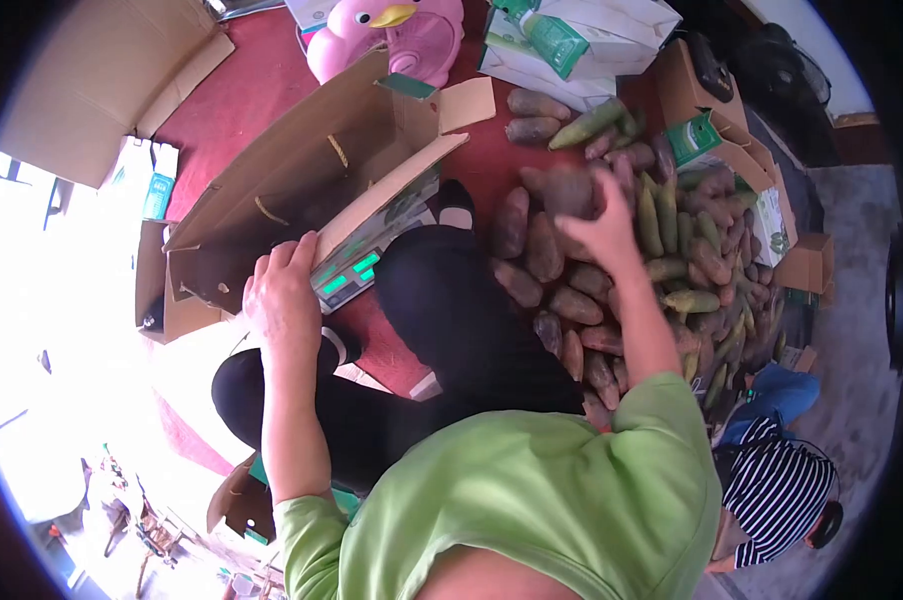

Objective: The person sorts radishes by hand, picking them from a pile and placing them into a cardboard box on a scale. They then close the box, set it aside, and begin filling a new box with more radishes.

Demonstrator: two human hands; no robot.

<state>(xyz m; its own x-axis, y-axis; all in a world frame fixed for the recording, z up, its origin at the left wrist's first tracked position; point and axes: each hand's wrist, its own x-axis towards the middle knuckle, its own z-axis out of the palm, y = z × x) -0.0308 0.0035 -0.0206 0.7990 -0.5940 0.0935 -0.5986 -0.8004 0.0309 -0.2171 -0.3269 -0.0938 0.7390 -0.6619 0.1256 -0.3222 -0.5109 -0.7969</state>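
An open cardboard box with rope handles inside stands on the left, seemingly on a digital scale whose display glows green. My left hand is closed over the box's near edge, beside the display. Over a big heap of purplish-brown and green radishes, my right hand has thumb and fingers around a dark radish. That radish is slightly blurred, and my hand covers part of it. Inside the box, the bottom is dark and partly hidden by its walls.
A pink bird-shaped fan and a white-and-green carton stand at the back on red carpet. Another carton borders the heap at right. At lower right is a person in a striped shirt.
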